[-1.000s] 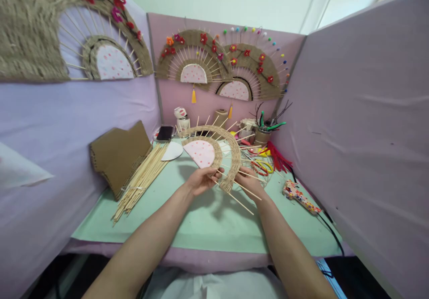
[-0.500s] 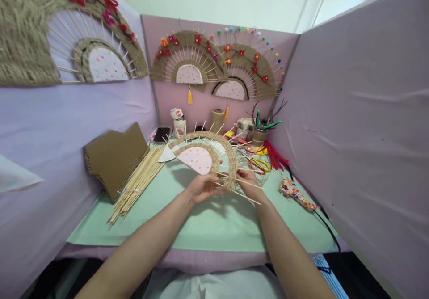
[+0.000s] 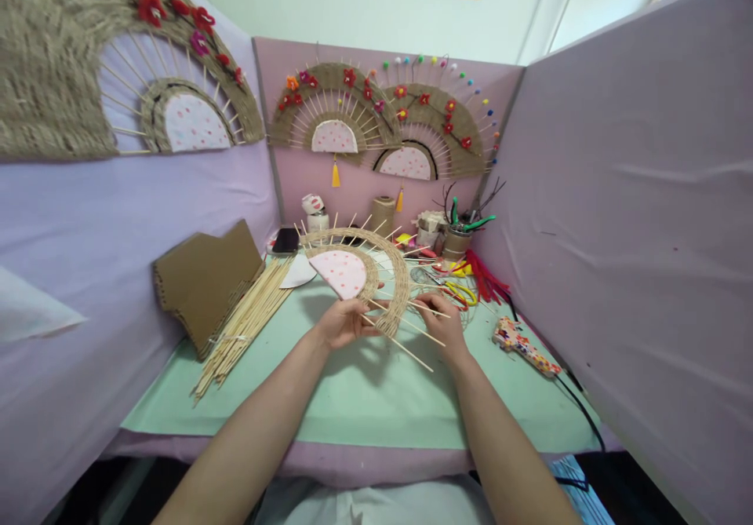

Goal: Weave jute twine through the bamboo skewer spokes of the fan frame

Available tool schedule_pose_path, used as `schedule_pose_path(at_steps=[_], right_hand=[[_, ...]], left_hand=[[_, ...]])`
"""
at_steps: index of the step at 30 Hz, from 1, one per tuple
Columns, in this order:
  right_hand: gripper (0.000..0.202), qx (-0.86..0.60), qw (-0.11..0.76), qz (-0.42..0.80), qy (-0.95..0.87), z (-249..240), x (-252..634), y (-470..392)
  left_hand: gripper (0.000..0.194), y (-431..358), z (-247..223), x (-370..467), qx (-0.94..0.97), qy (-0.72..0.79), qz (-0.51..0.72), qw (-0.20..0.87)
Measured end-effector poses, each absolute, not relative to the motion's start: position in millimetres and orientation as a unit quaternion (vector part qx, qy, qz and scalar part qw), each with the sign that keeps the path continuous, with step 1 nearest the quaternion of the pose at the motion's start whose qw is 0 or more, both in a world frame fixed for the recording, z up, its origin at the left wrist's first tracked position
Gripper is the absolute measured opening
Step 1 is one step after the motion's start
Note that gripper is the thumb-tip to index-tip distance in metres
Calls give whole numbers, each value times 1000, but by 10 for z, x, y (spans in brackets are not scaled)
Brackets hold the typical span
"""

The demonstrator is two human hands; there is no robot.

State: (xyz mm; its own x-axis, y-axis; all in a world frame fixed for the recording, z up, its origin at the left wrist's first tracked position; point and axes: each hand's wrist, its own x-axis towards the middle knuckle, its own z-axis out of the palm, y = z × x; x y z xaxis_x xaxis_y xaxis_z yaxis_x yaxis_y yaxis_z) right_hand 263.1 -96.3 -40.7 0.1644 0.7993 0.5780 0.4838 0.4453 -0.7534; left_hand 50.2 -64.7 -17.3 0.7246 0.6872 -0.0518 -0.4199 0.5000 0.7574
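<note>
A half-round fan frame [image 3: 403,282] of thin sticks woven with brown twine is held tilted above the table. At its inner edge is a pink half-circle [image 3: 343,274] with red dots. My left hand [image 3: 347,322] is closed on the lower end of the fan, fingers behind it and thumb in front. To the right of the woven band, my right hand [image 3: 442,325] has its fingers pinched together among the projecting stick ends. What lies between those fingertips is too small to make out. Loose twine [image 3: 467,317] lies in loops just behind this hand.
A bundle of sticks [image 3: 244,329] and brown cardboard [image 3: 205,282] lie left. Yellow-handled scissors [image 3: 462,291], red strips [image 3: 488,278] and a patterned glue gun [image 3: 523,344] with a cord are right. A twine spool [image 3: 383,215] stands behind. Finished fans [image 3: 335,101] hang on the partition.
The fan and my left hand have shifted slightly left, with the fan's lower sticks swinging downward. My right hand now sits a little farther from the woven band. The camera view has tipped slightly.
</note>
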Motion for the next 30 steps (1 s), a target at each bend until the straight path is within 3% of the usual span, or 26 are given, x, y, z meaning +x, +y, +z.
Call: schedule_pose_path(at_steps=[10,30], right_hand=[[32,-540,608,122,-569,-397,2634,-992],[16,-512,653,-48,-557,-347,2764,-999]], left_hand=[[62,-595,-165,474,334,219,381,834],[61,-527,-143,287,440,233,312,809]])
